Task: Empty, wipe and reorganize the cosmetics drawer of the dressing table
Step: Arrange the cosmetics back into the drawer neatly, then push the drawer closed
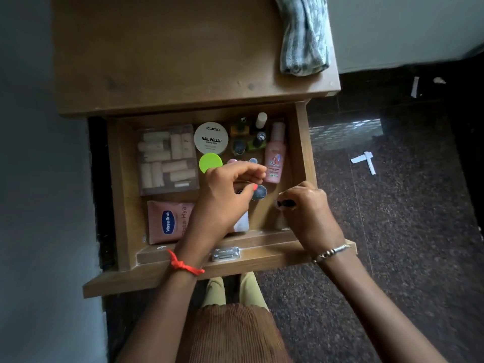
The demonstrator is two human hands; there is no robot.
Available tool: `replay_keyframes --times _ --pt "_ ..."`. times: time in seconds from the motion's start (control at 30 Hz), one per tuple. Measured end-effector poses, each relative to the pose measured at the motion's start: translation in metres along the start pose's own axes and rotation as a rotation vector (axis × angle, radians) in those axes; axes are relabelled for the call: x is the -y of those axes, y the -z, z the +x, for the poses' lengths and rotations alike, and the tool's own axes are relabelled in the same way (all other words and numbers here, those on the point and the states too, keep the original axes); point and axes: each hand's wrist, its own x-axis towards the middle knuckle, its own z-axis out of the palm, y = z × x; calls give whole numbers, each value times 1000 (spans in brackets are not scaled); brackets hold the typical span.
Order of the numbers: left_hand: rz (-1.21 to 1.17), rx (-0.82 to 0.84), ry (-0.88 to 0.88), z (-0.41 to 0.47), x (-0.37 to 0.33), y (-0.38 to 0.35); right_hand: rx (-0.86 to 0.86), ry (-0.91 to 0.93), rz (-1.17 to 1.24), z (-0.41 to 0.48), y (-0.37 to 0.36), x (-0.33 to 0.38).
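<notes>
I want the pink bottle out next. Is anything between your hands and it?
Nothing visible blocks it. The pink bottle stands by the drawer's right wall, its top clear. The left hand hovers just beside its base; the right hand already grips a small dark item.

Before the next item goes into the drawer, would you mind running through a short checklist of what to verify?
1. Drawer pulled fully open: ok.
2. Right hand has a firm hold on the small dark item: cannot tell, fingers hide it.
3. Left hand clear of the landing spot: not ok, it sits over the round compact.
4. Pink spray bottle lying stable by the right wall: ok.
5. Nail polish bottles upright at the back: ok.
6. Wiping cloth out of the way on the tabletop: ok.
</notes>
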Motion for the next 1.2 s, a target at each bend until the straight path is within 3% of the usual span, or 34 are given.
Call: replay_keyframes --times 0.37,0.53,0.73,0.87,0.93,1.1,1.2 --pt "-27 -44 50 -13 10 5 -23 15 -54 0 -14 3" --pt "-201 -20 142 -24 2 11 -142 12 -28 -8 -9 9" --pt "-613 177 294 -61 -17 37 -351 -140 465 -59 23 54" --pt "-552 533 344 -96 -12 54 -246 -457 1018 -95 19 77" --pt "-535 615 428 -113 -5 51 -138 -659 1274 -111 8 80" --pt "-538 516 665 -144 22 24 -6 -954 1424 -123 -27 59" --pt "-602 213 854 -151 41 9 -21 -959 1437 -121 -45 45"
